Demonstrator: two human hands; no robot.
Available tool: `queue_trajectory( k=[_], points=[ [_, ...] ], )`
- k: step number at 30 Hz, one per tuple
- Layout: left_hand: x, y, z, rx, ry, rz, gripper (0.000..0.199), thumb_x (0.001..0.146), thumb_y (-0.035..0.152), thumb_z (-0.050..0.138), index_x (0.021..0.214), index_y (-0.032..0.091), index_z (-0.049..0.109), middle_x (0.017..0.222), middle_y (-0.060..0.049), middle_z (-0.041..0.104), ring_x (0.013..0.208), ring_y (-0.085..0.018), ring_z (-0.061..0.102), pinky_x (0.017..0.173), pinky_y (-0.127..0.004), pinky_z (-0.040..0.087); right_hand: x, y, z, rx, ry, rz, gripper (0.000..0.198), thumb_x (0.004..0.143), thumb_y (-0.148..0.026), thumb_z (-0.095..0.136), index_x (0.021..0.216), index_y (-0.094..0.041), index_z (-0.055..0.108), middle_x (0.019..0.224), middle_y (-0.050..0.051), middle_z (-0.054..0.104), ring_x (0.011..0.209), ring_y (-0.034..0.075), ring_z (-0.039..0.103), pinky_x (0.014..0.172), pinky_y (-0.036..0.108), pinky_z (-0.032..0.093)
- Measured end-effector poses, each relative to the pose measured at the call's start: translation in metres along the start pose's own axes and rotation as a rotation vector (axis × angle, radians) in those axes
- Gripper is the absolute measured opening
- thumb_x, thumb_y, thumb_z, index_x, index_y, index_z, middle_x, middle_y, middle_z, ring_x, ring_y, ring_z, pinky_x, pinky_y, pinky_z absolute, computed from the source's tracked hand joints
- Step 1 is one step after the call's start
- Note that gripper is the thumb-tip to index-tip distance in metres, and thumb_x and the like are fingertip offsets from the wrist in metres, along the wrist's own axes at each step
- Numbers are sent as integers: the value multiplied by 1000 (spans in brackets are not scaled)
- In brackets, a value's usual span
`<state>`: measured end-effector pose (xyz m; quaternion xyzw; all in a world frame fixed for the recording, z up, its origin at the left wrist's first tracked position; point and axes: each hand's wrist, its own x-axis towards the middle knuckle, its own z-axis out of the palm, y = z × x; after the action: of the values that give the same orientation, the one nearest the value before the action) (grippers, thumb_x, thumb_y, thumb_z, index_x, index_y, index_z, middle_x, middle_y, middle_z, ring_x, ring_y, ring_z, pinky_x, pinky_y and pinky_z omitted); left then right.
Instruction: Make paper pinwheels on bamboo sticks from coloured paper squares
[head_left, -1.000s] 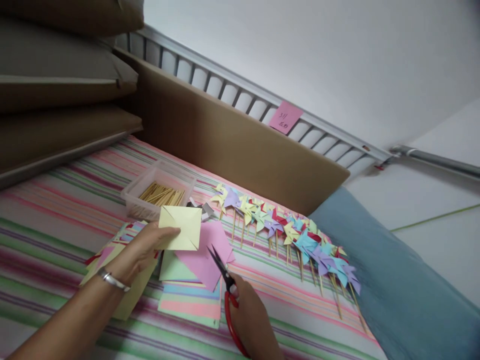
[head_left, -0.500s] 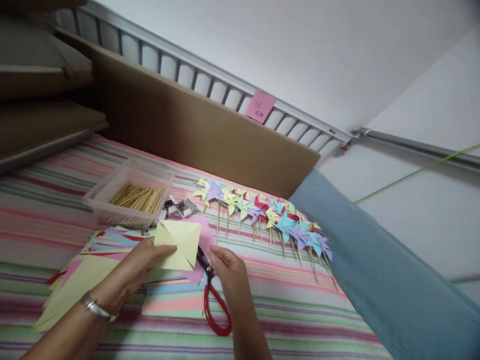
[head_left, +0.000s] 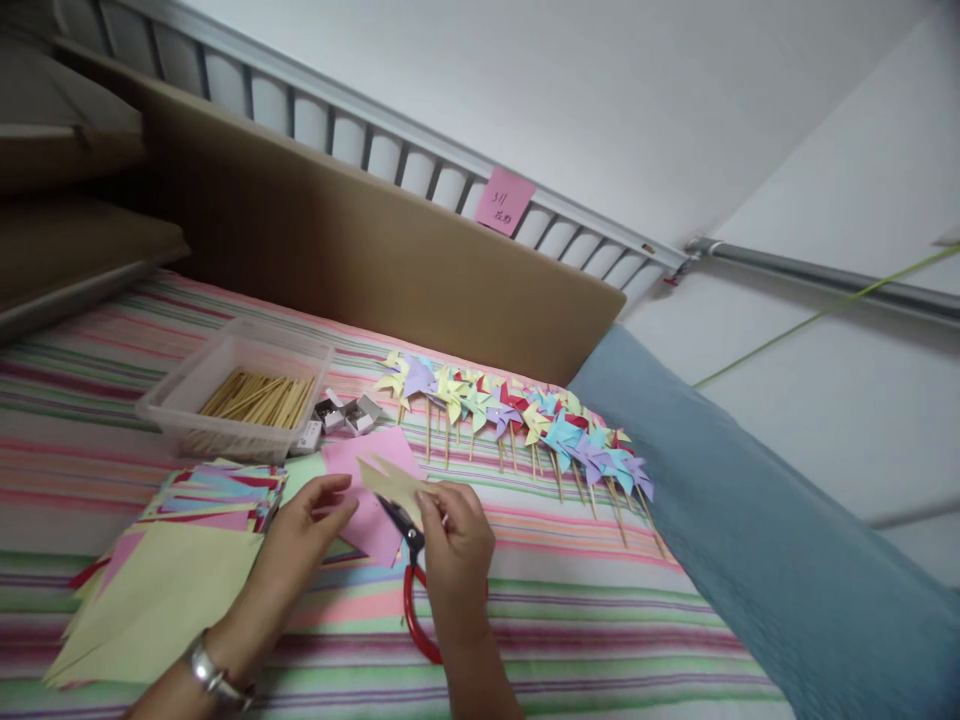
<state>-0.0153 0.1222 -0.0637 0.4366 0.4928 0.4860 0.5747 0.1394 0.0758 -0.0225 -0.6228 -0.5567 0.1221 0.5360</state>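
Observation:
A cut yellow paper square (head_left: 394, 482) is pinched at its right edge between the thumb and fingers of my right hand (head_left: 454, 540). It is tilted, and its slit corners stand apart. Just left of the paper, my left hand (head_left: 311, 520) holds nothing, its thumb and fingers curved and apart. Red-handled scissors (head_left: 412, 590) lie under the paper and beside my right hand, partly hidden by it. Beneath them is a pink paper square (head_left: 379, 535) on more coloured sheets. A stack of coloured paper (head_left: 165, 590) lies left of my left wrist.
A clear plastic box (head_left: 169, 405) of wooden sticks stands behind the stack, with small open boxes (head_left: 360, 413) to its right. Several finished paper pinwheels (head_left: 525, 415) on sticks lie farther right. A cardboard panel (head_left: 360, 250) rises behind, before a radiator (head_left: 397, 160).
My left hand has let go of the yellow paper and moved back from it. My right hand now holds the paper, tilted from its flat-facing pose. The view has shifted slightly.

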Motion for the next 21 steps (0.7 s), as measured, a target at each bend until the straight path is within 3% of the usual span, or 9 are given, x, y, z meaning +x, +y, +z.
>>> queue_trajectory(
  k=[2,5,8,12,17,21],
  points=[
    [-8,1,4,-137,-9,-91,35,66,40,71,92,17,67,99,-10,67,94,-24,60,83,-31,46,-4,2,-1,-86,25,-168,20,84,-16,50,90,-20,68,89,6,62,85,17,57,76,28,46],
    [-21,11,10,-543,-275,-367,35,75,47,60,86,15,67,92,-13,68,85,-24,63,80,-37,49,-9,9,2,-183,-3,-332,30,81,-7,47,97,-22,68,96,7,62,91,18,57,80,32,47],
    [-26,22,11,-777,-374,-455,28,78,42,60,75,14,66,78,-11,68,79,-23,64,82,-36,49,-14,11,9,-247,-71,-410,36,79,-2,45,97,-23,68,101,7,61,92,19,55,78,32,48],
    [-20,25,6,-793,-242,-392,12,77,22,63,85,14,66,81,-7,68,70,-16,64,68,-27,53,-20,4,20,-299,-161,-469,36,78,-1,43,95,-21,68,103,9,61,89,20,55,75,34,48],
    [-9,15,0,-699,-23,-377,22,70,15,67,92,12,65,87,-9,70,76,-21,66,60,-27,53,-27,1,30,-294,-272,-487,32,82,-3,43,98,-19,65,99,10,62,90,20,55,76,34,48],
    [-5,12,-3,-651,-4,-329,28,67,18,70,94,12,64,84,-10,71,71,-21,66,57,-27,50,-29,3,32,-271,-317,-455,26,85,-6,44,96,-19,65,96,8,64,87,19,56,76,33,47]
  ],
)
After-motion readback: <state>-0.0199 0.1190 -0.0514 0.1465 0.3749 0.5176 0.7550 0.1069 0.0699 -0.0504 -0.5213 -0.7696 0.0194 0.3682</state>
